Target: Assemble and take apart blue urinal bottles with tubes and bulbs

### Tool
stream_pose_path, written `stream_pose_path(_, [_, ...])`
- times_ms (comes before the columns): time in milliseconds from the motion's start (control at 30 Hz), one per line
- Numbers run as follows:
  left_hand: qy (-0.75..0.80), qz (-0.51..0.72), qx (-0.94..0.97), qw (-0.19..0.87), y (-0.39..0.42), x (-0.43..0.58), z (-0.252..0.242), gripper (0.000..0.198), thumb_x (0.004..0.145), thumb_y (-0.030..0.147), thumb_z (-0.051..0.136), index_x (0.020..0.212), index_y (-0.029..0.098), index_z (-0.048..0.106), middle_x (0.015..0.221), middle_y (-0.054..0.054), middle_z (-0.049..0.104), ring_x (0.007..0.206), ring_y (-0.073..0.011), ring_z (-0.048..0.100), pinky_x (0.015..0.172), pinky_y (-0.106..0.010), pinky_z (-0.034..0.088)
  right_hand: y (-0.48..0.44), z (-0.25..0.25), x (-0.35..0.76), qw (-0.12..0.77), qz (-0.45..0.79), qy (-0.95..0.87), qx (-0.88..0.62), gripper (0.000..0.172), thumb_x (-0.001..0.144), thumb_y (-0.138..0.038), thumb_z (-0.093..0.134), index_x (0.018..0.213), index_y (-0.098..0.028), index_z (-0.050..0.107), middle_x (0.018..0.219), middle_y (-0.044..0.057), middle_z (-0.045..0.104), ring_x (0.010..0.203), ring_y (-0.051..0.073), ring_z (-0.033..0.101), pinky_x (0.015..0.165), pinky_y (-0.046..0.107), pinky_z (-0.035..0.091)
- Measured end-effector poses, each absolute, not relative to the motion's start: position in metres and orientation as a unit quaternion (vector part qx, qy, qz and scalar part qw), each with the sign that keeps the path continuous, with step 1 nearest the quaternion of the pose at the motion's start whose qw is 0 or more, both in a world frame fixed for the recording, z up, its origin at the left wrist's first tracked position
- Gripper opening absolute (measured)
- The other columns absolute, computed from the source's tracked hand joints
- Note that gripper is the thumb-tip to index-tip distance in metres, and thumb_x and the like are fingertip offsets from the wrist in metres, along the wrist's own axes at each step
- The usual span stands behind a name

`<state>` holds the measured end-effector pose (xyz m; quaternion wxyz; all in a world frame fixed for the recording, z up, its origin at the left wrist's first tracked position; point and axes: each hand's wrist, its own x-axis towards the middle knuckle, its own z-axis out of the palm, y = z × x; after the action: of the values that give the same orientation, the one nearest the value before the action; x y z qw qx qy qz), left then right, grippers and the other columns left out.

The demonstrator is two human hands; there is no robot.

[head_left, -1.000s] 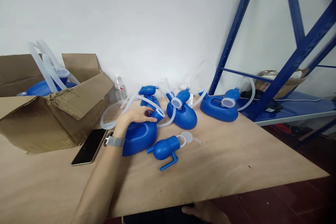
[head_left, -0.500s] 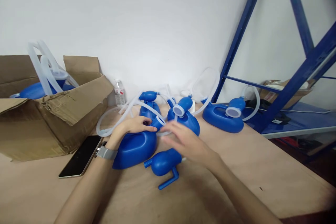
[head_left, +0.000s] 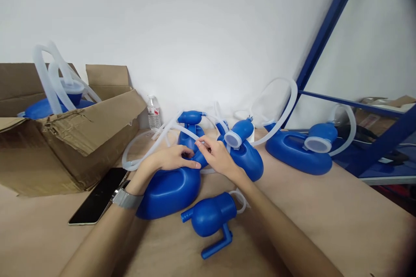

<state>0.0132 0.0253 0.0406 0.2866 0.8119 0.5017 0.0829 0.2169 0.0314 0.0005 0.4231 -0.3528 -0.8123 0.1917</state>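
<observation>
While the left hand (head_left: 172, 158) grips a blue bottle (head_left: 172, 192) (right hand (head_left: 219, 156): hold unclear), the carton (head_left: 29, 156) contains a vessel (head_left: 42, 110) and tubes (head_left: 47, 82).

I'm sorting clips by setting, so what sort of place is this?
Probably a small workroom or storeroom: similar blue plastic containers with pale tubes stand on a wooden table, beside an open cardboard box and a blue metal rack.
</observation>
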Motion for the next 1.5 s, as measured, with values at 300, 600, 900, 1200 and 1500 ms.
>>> stream_pose_path(300, [0.492,0.088,0.824,0.267,0.027,0.014,0.040,0.053,0.078,0.074,0.064,0.080,0.021,0.068,0.080,0.000,0.063,0.078,-0.0206,0.054,0.070,-0.030,0.039,0.035,0.001,0.217,0.466,0.234,-0.782,-0.341,0.029,0.108,-0.041,0.038,0.097,-0.023,0.057,0.074,-0.003,0.055,0.069,0.016,0.057,0.072,0.027,0.042])
stream_pose_path(600, [0.473,0.075,0.848,0.228,0.022,0.019,0.046,0.054,0.082,0.072,0.060,0.068,0.021,0.057,0.069,0.001,0.053,0.067,-0.0173,0.047,0.065,-0.030,0.035,0.029,0.016,0.227,0.406,0.317,-0.789,-0.336,0.029,0.101,-0.046,0.051,0.094,-0.020,0.062,0.072,-0.003,0.053,0.067,0.015,0.050,0.066,0.027,0.039])
stream_pose_path(900, [0.466,0.064,0.847,0.249,0.029,0.014,0.041,0.059,0.078,0.078,0.062,0.083,0.020,0.068,0.081,-0.001,0.062,0.075,-0.0192,0.052,0.068,-0.030,0.037,0.025,0.020,0.229,0.370,0.327,-0.796,-0.350,0.033,0.102,-0.048,0.048,0.095,-0.019,0.063,0.071,-0.003,0.056,0.063,0.013,0.045,0.061,0.027,0.032])
stream_pose_path(1200, [0.475,0.078,0.841,0.247,0.028,0.011,0.039,0.059,0.079,0.077,0.064,0.089,0.020,0.073,0.081,-0.001,0.065,0.077,-0.0206,0.055,0.070,-0.030,0.039,0.018,0.021,0.227,0.367,0.305,-0.800,-0.363,0.029,0.105,-0.044,0.045,0.092,-0.020,0.057,0.071,-0.005,0.053,0.066,0.013,0.049,0.066,0.027,0.036])
stream_pose_path(1500, [0.435,0.048,0.875,0.207,0.028,0.013,0.043,0.052,0.073,0.071,0.073,0.077,0.020,0.068,0.069,0.002,0.053,0.065,-0.0154,0.044,0.060,-0.028,0.031,0.023,0.034,0.251,0.257,0.273,-0.872,-0.313,0.049,0.085,-0.058,0.077,0.119,-0.024,0.070,0.091,0.000,0.061,0.084,0.018,0.058,0.078,0.031,0.048])
